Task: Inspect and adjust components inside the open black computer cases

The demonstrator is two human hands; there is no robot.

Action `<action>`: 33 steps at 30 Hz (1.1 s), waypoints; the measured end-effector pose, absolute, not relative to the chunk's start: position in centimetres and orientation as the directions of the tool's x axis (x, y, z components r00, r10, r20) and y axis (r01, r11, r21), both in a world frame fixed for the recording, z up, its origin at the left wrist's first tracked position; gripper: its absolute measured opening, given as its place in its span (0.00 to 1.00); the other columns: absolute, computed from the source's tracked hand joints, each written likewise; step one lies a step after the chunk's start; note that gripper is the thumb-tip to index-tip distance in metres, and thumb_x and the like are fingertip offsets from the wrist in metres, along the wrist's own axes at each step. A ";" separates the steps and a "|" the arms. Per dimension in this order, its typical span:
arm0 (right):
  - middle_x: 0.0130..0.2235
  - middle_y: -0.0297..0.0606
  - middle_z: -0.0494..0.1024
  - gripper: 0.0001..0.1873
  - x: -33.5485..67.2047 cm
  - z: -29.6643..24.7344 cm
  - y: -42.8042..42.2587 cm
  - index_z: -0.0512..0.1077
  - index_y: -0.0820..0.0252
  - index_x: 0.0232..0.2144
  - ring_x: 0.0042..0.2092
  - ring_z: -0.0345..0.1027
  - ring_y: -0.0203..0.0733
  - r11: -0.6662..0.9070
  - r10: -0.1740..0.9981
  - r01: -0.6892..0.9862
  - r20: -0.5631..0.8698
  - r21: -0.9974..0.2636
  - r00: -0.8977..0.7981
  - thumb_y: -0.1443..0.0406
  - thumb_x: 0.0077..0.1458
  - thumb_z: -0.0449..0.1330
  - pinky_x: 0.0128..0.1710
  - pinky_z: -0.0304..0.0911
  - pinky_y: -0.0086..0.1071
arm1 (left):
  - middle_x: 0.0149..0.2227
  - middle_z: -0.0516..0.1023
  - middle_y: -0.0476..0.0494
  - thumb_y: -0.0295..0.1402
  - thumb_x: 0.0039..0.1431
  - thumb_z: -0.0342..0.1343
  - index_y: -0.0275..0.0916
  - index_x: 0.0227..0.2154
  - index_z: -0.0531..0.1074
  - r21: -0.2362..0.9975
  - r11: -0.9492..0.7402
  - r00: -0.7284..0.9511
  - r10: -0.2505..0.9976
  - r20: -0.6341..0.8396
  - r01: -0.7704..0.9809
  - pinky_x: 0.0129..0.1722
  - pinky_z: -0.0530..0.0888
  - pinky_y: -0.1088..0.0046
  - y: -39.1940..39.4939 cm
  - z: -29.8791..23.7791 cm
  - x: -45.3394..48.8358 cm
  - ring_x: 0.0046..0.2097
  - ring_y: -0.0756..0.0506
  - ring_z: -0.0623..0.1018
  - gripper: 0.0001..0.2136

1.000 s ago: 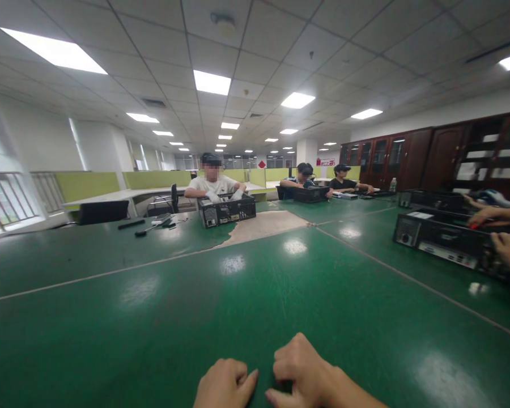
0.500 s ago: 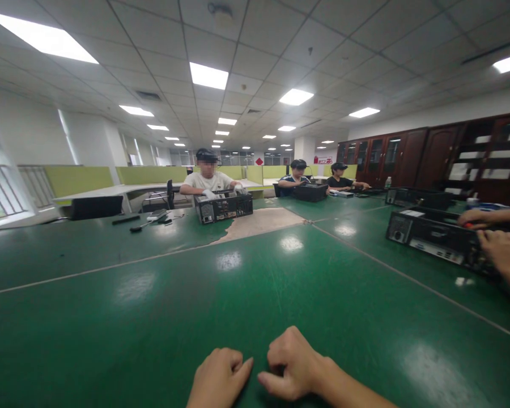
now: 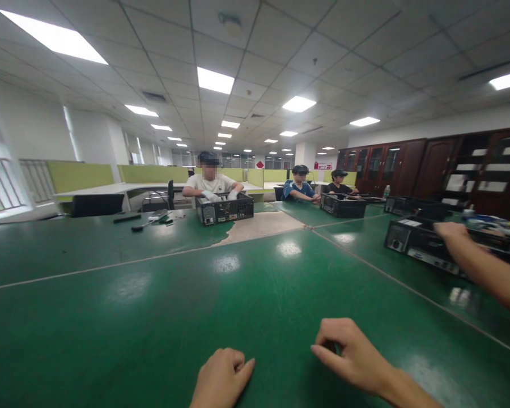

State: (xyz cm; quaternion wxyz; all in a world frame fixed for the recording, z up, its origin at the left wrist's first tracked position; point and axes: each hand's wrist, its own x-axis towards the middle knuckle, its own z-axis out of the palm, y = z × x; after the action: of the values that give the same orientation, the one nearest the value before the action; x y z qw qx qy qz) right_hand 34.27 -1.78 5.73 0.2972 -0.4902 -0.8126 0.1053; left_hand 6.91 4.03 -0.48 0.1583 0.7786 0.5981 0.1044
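Seemingly waiting over the glossy green desk (image 3: pixel 161 323), the bare right hand (image 3: pixel 357 356) is gaping, left hand (image 3: pixel 221 375) hiding its grip; grasping needs uncurling.

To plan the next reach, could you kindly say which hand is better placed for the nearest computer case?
Probably the right hand, visibly nearer the computer case than the left hand, though another person's arm partly covers that case.

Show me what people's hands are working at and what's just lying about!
At hands:
green table, beneath the wearer's left hand and right hand
right-side black case, by a co-worker's bare hand
far black case, by gloved hands

Lying about:
black bar
black-handled tool
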 end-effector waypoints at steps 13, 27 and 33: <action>0.37 0.35 0.76 0.22 49.5 13.4 -4.8 0.73 0.54 0.32 0.40 0.69 0.44 0.026 0.685 0.884 0.652 -0.467 0.325 0.44 0.50 0.56 0.42 0.61 0.35 | 0.22 0.66 0.49 0.44 0.58 0.43 0.39 0.16 0.57 0.363 -0.259 0.280 0.960 -0.004 0.895 0.28 0.53 0.71 3.9 -0.5 6.6 0.29 0.47 0.69 0.18; 0.42 0.39 0.78 0.27 52.3 16.4 -4.0 0.74 0.54 0.35 0.46 0.70 0.53 -0.043 0.579 0.837 0.669 -0.546 0.466 0.42 0.51 0.49 0.46 0.65 0.42 | 0.25 0.71 0.46 0.43 0.56 0.43 0.40 0.17 0.59 0.364 -0.246 0.268 0.963 -0.010 0.898 0.29 0.54 0.70 4.1 -0.5 6.7 0.32 0.44 0.71 0.17; 0.48 0.36 0.76 0.25 53.9 9.3 1.4 0.73 0.55 0.46 0.50 0.68 0.45 0.089 0.828 0.995 0.559 -0.049 -0.046 0.47 0.58 0.47 0.53 0.60 0.41 | 0.24 0.66 0.49 0.44 0.56 0.43 0.40 0.17 0.57 0.425 -0.201 0.239 0.970 -0.038 0.883 0.29 0.54 0.71 4.3 -0.8 6.5 0.31 0.46 0.69 0.17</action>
State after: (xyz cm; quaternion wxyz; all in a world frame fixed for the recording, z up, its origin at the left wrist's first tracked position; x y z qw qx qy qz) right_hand 53.90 1.38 9.26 0.2318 -0.6504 -0.7005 -0.1802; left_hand 6.49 4.28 -0.76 0.1827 0.7656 0.6051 0.1198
